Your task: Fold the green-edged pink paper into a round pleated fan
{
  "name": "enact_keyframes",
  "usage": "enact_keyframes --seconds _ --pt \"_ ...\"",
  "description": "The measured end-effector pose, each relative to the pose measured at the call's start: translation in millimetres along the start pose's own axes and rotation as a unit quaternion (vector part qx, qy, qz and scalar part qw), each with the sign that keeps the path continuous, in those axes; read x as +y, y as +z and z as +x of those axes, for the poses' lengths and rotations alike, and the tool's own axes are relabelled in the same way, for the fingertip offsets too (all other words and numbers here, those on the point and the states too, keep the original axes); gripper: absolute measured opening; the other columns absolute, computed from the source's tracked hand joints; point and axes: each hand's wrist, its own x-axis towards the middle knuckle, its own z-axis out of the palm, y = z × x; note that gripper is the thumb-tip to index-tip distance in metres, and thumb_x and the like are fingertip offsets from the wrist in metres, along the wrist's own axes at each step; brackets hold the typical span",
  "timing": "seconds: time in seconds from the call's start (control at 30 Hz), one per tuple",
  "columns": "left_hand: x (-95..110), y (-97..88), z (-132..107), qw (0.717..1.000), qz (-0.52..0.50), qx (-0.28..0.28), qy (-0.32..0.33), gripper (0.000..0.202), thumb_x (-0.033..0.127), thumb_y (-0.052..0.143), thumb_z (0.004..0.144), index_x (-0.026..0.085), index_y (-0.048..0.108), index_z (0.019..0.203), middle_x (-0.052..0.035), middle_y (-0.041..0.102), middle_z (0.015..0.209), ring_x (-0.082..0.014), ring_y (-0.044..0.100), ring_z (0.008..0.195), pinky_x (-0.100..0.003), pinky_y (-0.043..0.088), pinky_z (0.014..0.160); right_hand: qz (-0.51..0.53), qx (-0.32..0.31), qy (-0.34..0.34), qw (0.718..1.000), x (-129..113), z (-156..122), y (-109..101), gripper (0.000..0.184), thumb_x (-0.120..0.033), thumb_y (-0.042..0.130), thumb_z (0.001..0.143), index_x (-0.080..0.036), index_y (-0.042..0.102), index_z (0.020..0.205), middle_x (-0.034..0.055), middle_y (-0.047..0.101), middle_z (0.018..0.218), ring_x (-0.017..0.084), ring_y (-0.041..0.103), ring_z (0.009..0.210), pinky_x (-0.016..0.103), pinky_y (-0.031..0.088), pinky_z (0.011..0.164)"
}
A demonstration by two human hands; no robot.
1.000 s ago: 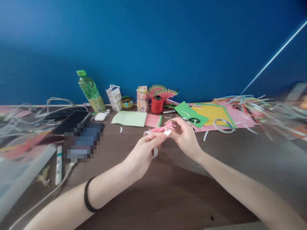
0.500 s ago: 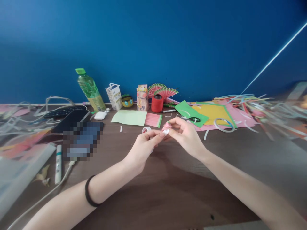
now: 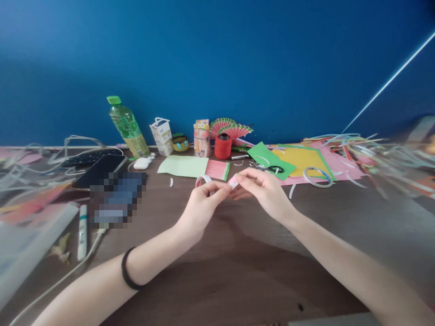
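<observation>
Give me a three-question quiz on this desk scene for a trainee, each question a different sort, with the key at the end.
1. Multiple choice: on which of the person's sides is the black band worn? A) left; B) right; C) both.
2. True or false: in the head view, the white carton stands between the green-capped bottle and the folded paper fans.
3. Short answer: what do the left hand and the right hand hold between them?

Key:
1. A
2. True
3. A small pink-and-white piece, partly hidden
</observation>
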Motion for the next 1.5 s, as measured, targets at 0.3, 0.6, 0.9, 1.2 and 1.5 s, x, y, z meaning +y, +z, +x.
enact_keyframes --seconds 0.3,0.6,0.9,1.2,1.5 --pt "1.1 0.2 -0.5 1.0 -0.013 0.007 -0.004 0.017 0.032 0.062 0.072 0.016 0.065 0.065 0.0039 0.05 0.053 -0.0074 0.039 0.053 -0.022 0.031 0.056 0.039 -0.024 0.021 0.999 2.2 0.9 -1.9 0.02 -0.037 0.057 0.081 -0.018 0.063 0.086 0.003 0.069 0.074 0.018 0.068 0.071 0.031 0.056 0.064" --pt "1.8 -0.1 -0.9 1.0 -0.01 0.003 -0.012 0.02 0.035 0.064 0.071 0.016 0.065 0.063 0.0028 0.052 0.055 -0.0075 0.041 0.054 -0.022 0.033 0.057 0.036 -0.023 0.021 0.999 1.3 -0.3 -0.8 0.023 -0.04 0.059 0.078 -0.018 0.063 0.086 0.003 0.069 0.074 0.018 0.068 0.071 0.032 0.057 0.066" --pt "3.8 0.8 -1.4 1.0 -0.014 0.012 -0.019 0.023 0.038 0.067 0.067 0.016 0.065 0.061 0.0024 0.054 0.055 -0.0084 0.044 0.055 -0.023 0.034 0.057 0.019 -0.017 0.018 1.0 1.7 -1.3 0.3 0.024 -0.041 0.058 0.079 -0.019 0.063 0.085 0.0025 0.07 0.074 0.018 0.068 0.071 0.033 0.057 0.065" --pt "6.5 1.3 -3.3 0.999 -0.022 0.019 -0.033 0.022 0.036 0.066 0.068 0.015 0.064 0.06 0.0027 0.054 0.055 -0.008 0.043 0.054 -0.022 0.033 0.056 0.02 -0.021 0.011 1.0 2.7 -1.9 0.8 0.022 -0.041 0.059 0.079 -0.02 0.062 0.085 0.0023 0.07 0.074 0.019 0.068 0.071 0.033 0.057 0.065" --pt "5.5 0.3 -3.7 0.999 -0.027 0.008 -0.034 0.023 0.037 0.066 0.068 0.015 0.063 0.061 0.001 0.056 0.059 -0.0089 0.046 0.057 -0.022 0.034 0.057 0.014 -0.022 0.005 1.0 2.1 -3.3 1.4 0.021 -0.04 0.057 0.08 -0.02 0.062 0.084 0.0024 0.07 0.075 0.019 0.068 0.071 0.033 0.057 0.065"
